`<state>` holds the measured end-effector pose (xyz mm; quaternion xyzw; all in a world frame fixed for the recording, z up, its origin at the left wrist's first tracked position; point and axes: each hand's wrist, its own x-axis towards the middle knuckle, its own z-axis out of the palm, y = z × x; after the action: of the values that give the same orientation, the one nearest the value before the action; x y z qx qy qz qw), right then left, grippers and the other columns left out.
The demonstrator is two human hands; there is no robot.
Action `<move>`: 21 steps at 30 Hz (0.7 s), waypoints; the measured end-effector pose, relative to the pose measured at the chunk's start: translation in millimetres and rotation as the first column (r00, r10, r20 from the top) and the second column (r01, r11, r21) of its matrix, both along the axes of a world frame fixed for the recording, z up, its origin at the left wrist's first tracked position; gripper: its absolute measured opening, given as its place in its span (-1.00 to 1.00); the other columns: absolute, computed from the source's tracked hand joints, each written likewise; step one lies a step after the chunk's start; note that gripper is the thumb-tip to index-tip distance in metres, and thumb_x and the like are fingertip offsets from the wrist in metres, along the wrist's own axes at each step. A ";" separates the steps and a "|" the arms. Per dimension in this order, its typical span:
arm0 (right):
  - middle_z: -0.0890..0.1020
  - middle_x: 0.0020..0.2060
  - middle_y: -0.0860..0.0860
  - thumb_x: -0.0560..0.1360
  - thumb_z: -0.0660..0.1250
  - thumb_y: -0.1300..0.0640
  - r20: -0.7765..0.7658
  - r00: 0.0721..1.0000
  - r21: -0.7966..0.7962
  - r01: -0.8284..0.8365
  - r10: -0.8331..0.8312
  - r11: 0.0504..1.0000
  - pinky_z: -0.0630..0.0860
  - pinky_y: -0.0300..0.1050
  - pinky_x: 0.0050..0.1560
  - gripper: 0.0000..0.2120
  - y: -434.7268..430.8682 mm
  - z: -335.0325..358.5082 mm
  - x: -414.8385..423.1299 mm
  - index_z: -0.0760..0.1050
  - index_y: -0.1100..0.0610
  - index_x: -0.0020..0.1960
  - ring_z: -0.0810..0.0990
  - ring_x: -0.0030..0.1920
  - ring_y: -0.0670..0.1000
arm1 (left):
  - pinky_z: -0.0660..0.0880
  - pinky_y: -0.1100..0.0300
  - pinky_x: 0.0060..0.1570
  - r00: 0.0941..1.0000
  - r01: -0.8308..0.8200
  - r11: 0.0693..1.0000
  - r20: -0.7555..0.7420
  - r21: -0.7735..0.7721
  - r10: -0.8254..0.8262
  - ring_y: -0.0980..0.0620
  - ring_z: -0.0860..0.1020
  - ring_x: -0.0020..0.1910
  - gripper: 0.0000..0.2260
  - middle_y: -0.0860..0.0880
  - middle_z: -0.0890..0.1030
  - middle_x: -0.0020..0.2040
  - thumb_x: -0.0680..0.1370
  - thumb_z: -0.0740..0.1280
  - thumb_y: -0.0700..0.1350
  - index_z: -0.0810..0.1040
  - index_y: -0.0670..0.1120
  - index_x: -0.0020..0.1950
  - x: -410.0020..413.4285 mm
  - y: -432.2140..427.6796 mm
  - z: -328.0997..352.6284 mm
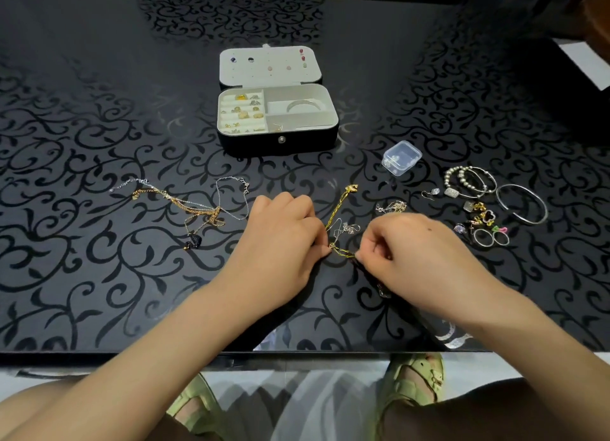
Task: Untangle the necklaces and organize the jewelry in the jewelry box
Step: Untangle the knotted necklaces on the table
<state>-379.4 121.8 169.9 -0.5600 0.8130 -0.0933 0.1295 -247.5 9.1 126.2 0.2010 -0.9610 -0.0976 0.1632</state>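
Note:
A gold chain tangled with a thin silver chain [340,222] lies at the table's middle. My left hand [280,239] pinches the knot at its lower end, and my right hand [412,255] pinches the same tangle from the right, fingers curled. The gold chain runs up to a clasp near the top. An open jewelry box [325,128] stands beyond, with rings and earrings in its left slots, a silver bangle in its right compartment and studs on its lid. Another tangle of gold and silver necklaces [194,206] with a dark pendant lies to the left.
A small clear plastic case [401,158] sits right of the box. Further right lie beaded bracelets [468,181], a silver bangle [523,204], rings [491,237], earrings and a small chain pile [392,207]. The table's front edge runs just below my forearms.

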 end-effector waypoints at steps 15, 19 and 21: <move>0.54 -0.24 -0.12 0.52 0.26 0.06 0.049 0.998 -0.050 -0.031 0.034 0.998 0.41 -0.16 -0.08 -0.85 -5.6 -0.6 -11.2 0.51 0.09 -0.18 0.48 -0.15 -0.07 | 0.31 0.42 -0.15 0.994 -0.040 0.805 -0.057 0.592 0.092 0.23 0.44 -0.23 -0.80 0.13 0.50 -0.21 0.55 0.29 -0.17 0.45 0.08 -0.23 -1.1 -6.2 17.7; 0.57 -0.22 -0.10 0.51 0.27 0.11 0.144 0.988 -0.091 -0.042 0.054 0.995 0.39 -0.19 -0.10 -0.88 -8.2 -1.9 -12.8 0.50 0.10 -0.19 0.49 -0.16 -0.09 | 0.34 0.43 -0.21 0.991 -0.018 0.723 -0.083 0.691 0.104 0.26 0.46 -0.31 -0.84 0.14 0.55 -0.29 0.57 0.27 -0.18 0.48 -0.01 -0.20 -1.8 -7.2 18.8; 0.60 -0.17 -0.07 0.51 0.28 0.14 0.281 0.958 -0.123 -0.020 0.055 0.992 0.40 -0.21 -0.12 -0.90 -10.2 -0.7 -13.0 0.48 0.12 -0.18 0.51 -0.16 -0.09 | 0.39 0.33 -0.11 0.988 0.009 0.652 -0.109 0.758 0.114 0.22 0.51 -0.25 -0.86 0.10 0.61 -0.25 0.58 0.25 -0.21 0.47 -0.07 -0.17 -2.1 -8.0 18.6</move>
<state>-392.4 111.6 169.2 -0.5629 0.7681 -0.2186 0.2128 -249.5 1.1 144.8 0.2706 -0.8121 -0.4982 0.1377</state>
